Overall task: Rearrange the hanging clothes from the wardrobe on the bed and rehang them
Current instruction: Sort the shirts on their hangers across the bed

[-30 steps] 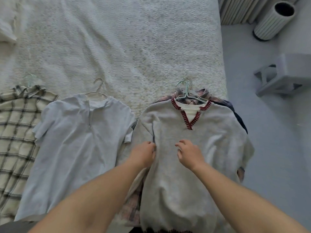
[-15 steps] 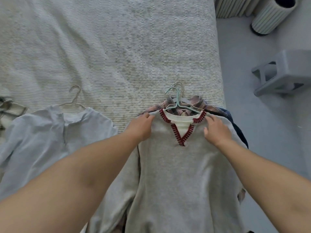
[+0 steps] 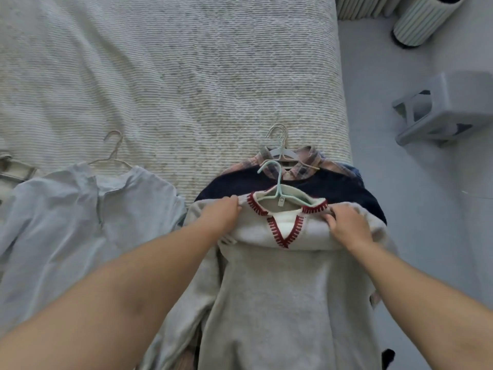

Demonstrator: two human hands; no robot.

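Observation:
A grey sweater [image 3: 277, 295] with red-stitched V collar hangs on a pale green hanger [image 3: 280, 194] at the bed's right side. My left hand [image 3: 222, 213] grips its left shoulder and my right hand [image 3: 346, 225] grips its right shoulder, lifting the top off the pile. Underneath lie a dark navy garment [image 3: 338, 186] and a pink plaid shirt [image 3: 306, 162] on a white hanger [image 3: 280, 152]. A light blue shirt [image 3: 72, 222] on a wire hanger [image 3: 114, 153] lies flat to the left.
The white textured bedspread [image 3: 173, 76] stretches away beyond the clothes. A checked garment's edge [image 3: 13, 172] shows at far left. On the grey floor to the right stand a grey step stool [image 3: 448, 108] and a ribbed cylindrical bin [image 3: 424, 17].
Both hands moved from the sweater's chest up to its shoulders and pulled the sweater toward me, uncovering the navy garment and plaid collar beneath. The view shifted right.

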